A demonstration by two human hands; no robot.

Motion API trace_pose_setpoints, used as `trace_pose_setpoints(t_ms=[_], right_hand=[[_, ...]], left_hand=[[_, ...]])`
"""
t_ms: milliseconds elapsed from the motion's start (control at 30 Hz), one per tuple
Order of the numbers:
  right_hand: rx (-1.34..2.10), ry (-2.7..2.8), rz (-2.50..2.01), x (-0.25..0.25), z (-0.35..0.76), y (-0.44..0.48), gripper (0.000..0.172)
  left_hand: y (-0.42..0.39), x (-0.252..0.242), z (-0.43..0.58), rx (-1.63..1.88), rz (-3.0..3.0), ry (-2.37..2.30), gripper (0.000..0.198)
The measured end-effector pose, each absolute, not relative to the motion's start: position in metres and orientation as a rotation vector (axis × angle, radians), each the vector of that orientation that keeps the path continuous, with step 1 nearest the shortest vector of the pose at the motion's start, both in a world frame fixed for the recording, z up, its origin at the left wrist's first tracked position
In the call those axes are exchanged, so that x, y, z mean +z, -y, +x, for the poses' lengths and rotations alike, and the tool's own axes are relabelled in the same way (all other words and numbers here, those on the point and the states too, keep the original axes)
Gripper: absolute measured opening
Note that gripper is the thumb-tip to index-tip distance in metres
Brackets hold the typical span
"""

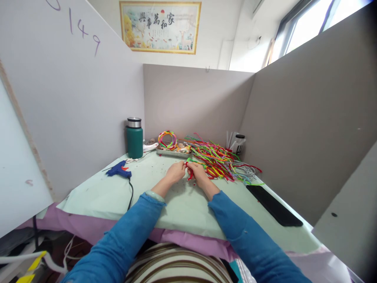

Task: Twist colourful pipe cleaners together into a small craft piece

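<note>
My left hand point(176, 173) and my right hand point(197, 173) meet over the middle of the table, fingers closed. Between them is a small red piece of fuzzy stem point(191, 175), with a bit of green at its top; both hands grip it. Its exact shape is partly hidden by my fingers. Just behind and to the right of my right hand spreads a large pile of coloured fuzzy stems point(219, 157). A metal tray point(173, 153) with small pieces and a ring of twisted coloured stems point(167, 140) stands behind my hands.
A blue glue gun point(119, 169) with a black cord lies at the left, near a green bottle point(134, 142). At the right are a black flat object point(273, 205) and a black-lidded jar point(239, 144). Grey partitions point(197, 104) enclose the table point(182, 214).
</note>
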State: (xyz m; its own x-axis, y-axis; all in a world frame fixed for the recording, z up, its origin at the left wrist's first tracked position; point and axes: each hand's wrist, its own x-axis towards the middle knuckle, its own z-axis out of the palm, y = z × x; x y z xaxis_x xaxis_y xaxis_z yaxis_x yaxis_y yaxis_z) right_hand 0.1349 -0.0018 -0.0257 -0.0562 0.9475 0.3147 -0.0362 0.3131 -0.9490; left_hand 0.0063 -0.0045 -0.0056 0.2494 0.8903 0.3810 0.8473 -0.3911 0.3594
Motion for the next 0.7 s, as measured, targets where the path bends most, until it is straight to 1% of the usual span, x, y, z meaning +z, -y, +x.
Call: trace_pose_setpoints(t_ms=[367, 600, 700], right_hand=[[0.944, 1.408, -0.913, -0.029, 0.136, -0.002, 0.029], [0.907, 1.459, -0.873, -0.028, 0.134, -0.001, 0.038], [0.965, 1.422, -0.834, -0.026, 0.133, 0.001, 0.042]], left_hand=[[0.011, -0.006, 0.005, 0.767, 2.539, -1.687, 0.031], [0.015, -0.005, 0.005, 0.733, 2.566, -1.789, 0.033], [0.015, -0.004, 0.005, 0.713, 2.534, -1.777, 0.034]])
